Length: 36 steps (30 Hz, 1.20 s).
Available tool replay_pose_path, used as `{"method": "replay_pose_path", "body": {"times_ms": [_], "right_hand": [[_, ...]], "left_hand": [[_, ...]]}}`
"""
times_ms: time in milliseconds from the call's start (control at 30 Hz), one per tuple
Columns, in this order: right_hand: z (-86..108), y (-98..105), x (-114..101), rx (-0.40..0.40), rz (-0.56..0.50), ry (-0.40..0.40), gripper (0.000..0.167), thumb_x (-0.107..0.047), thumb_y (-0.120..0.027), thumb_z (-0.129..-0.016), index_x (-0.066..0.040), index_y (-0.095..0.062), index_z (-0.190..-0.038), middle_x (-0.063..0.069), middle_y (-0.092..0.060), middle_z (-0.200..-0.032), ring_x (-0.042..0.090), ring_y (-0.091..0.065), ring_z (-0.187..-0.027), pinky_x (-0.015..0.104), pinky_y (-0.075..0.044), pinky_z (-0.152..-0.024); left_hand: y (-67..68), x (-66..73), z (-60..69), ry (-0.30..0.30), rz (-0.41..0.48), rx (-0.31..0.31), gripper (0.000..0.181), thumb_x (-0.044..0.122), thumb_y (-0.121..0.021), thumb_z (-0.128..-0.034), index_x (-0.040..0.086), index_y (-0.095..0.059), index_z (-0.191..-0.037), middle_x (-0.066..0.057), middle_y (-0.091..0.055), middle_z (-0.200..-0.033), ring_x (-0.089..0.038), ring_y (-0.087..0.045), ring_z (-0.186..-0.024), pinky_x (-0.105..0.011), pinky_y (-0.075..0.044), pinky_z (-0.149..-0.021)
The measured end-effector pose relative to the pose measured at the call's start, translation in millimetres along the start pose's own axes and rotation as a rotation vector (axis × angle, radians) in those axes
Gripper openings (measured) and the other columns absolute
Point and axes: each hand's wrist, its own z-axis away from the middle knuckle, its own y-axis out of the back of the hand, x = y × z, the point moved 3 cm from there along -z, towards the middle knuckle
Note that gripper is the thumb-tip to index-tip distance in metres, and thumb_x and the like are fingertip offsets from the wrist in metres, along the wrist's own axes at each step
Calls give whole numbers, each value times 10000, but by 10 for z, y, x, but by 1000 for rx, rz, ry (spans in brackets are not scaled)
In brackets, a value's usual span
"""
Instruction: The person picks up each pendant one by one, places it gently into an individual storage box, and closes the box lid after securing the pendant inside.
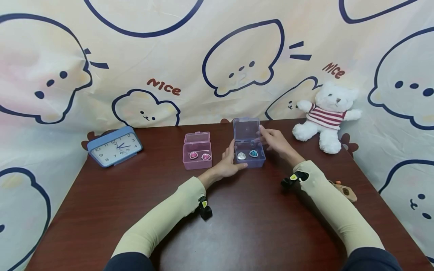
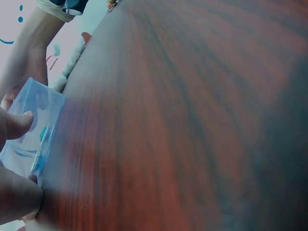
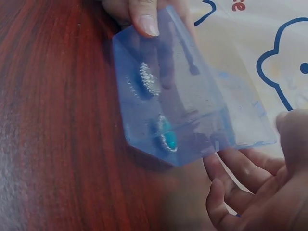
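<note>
Nearest, pale sleeves (image 1: 162, 218) with small black wrist devices (image 1: 205, 212) reach in over the dark reddish-brown tabletop (image 1: 257, 226). Right of the right sleeve lies a small wooden item (image 1: 348, 192), partly hidden. Farther in, the left hand (image 1: 226, 164) grips the left side of a translucent blue box (image 1: 256, 164), thumb against its near wall. The box stands near the tabletop's far side, its lid (image 1: 246, 130) raised, with a clear ornament (image 1: 241, 156) left of a teal one (image 1: 253, 153) inside. The right hand (image 1: 277, 142), fingers partly bent, is at the lid's right edge; whether it pinches it, I cannot tell. Left of the left hand is an open pink box (image 1: 197, 165) holding two pink ornaments (image 1: 193, 155); far left, a blue clock (image 1: 116, 148). Far right sits a white teddy bear (image 1: 333, 109) before the cartoon-printed backdrop (image 1: 190, 56).
</note>
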Motion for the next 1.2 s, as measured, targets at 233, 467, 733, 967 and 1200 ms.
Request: {"method": "replay_pose_path", "body": {"times_ms": [233,467,733,967,1200], "right_hand": [[12,76,-56,-75,-38,-52,913,-852,-329,-915,-132,-617,-1397,145,-715,-1296,325,-686,-1226,426,-547,-813],[42,85,-133,-85,-17,-86,992,-929,-306,-849,-167,-622,-1401,122,-717,-1312,306,-694,-1214,455,-549,-892],[59,87,-138,-110,-14,-96,990,-920,-312,-860,-148,-625,-1395,134,-698,-1343,339,-661,-1262,496,-535,-954],[56,113,-132,-145,-37,-94,932,-880,-386,-885,-130,-626,-1383,121,-689,-1366,311,-658,-1271,409,-538,-899],[76,159,-93,-206,-52,-65,820,-753,-430,-968,-96,-571,-1438,162,-577,-1497,363,-586,-1338,350,-541,-852]], "left_hand": [[9,20,-14,-4,-1,-4,1112,176,-756,-919,291,73,-1651,-168,-215,-1635,-369,-166,-1464,-560,-139,-1263],[17,13,-17,-8,2,2,1098,162,-754,-922,282,60,-1649,-157,-215,-1649,-370,-159,-1481,-565,-140,-1265],[10,13,5,-13,21,5,1087,147,-755,-915,268,42,-1646,-157,-229,-1643,-373,-174,-1456,-547,-137,-1262],[-2,1,-11,-20,33,17,1061,135,-761,-907,268,2,-1632,-150,-267,-1622,-370,-197,-1433,-549,-158,-1253],[-8,-1,-25,-29,44,29,1029,121,-766,-901,255,-40,-1618,-151,-298,-1609,-370,-214,-1431,-544,-179,-1248]]}}
